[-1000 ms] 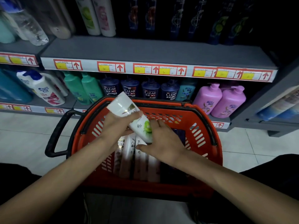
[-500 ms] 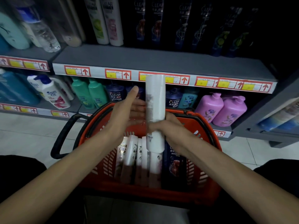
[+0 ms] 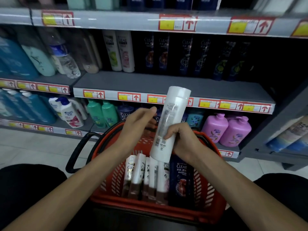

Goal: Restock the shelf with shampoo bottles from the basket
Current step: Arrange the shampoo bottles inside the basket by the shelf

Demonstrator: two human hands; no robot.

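Tilted now, no longer upright, the white bottle sits mid-frame above the red basket; our right hand grips its lower half, our left hand open beside it

Grey metal shelving edged with red-and-yellow price tags stands on a pale tiled floor in dim light.
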